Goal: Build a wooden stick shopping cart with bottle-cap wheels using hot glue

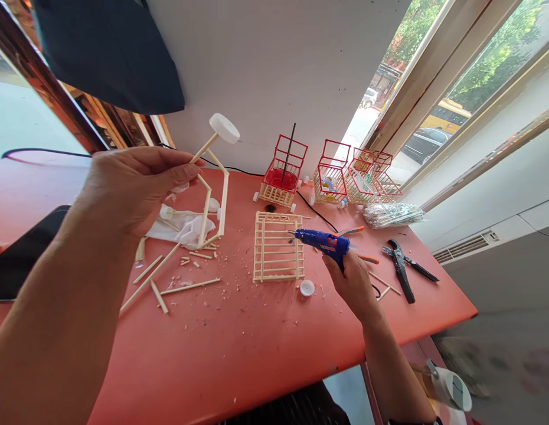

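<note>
My left hand is raised, thumb and fingers pinching a thin wooden stick with a white plastic cap on its upper end. Just behind it is an angled frame of pale sticks; whether the two touch I cannot tell. In my right hand is a blue hot glue gun, its nozzle pointing left above a flat lattice of wooden sticks on the table. A loose white cap lies by the lattice's lower right corner.
Small stick carts with red frames, including one cart, stand along the wall. Black-handled cutters and a plastic-wrapped bundle lie right. Loose sticks and a white plastic bag are left. Scraps dot the red table.
</note>
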Demonstrator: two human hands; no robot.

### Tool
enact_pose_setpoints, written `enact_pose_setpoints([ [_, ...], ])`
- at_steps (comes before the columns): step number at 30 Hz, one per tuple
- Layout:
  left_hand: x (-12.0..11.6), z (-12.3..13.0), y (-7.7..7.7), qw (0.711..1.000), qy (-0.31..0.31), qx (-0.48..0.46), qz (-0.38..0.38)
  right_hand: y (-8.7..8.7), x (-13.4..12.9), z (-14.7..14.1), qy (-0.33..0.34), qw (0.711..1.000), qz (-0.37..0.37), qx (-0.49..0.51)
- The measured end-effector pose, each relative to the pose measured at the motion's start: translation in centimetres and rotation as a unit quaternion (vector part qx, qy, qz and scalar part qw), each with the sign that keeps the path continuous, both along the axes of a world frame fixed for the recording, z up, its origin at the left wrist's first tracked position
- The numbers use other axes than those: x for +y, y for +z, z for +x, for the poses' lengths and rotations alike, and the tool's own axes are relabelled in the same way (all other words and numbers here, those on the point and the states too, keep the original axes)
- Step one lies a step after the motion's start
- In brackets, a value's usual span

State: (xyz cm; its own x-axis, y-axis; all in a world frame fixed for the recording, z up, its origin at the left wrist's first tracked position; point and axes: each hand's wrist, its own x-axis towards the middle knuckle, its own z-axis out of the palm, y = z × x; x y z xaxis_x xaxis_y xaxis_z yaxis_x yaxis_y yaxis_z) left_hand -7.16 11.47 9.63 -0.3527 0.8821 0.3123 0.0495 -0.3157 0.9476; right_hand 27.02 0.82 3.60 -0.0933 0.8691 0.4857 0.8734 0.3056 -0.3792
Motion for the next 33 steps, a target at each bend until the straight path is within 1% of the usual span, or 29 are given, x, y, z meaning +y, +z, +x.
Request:
enact_pose_setpoints([
  [7, -0.17, 0.12, 0.14, 1.0, -0.003, -0.005, 0.001, -0.08, -0.12, 0.15, -0.003, 1.0, 0.01, 0.002],
  [18, -0.15, 0.08, 0.13, 1.0, 0.005, -0.004, -0.003, -0.07, -0.13, 0.02, -0.004, 1.0, 0.001, 0.007],
  [21, -0.21, 0.09, 0.13, 1.0, -0.002, -0.004, -0.001, -0.13, -0.18, 0.02, -0.004, 1.0, 0.0, 0.005],
  [27, -0.69, 0.36, 0.75, 1.0, 0.011, 0.005, -0.006, -0.08, -0.17, 0.08, -0.003, 1.0, 0.002, 0.006],
  [30, -0.75, 0.37, 0.85, 1.0, -0.003, -0.011, -0.003, 0.05, -0.2, 0.12, -0.003, 1.0, 0.001, 0.011],
  [33, -0.59, 0.25, 0.63, 1.0, -0.016, -0.017, -0.004, 0.16, -0.26, 0.05, 0.0, 1.0, -0.004, 0.01],
])
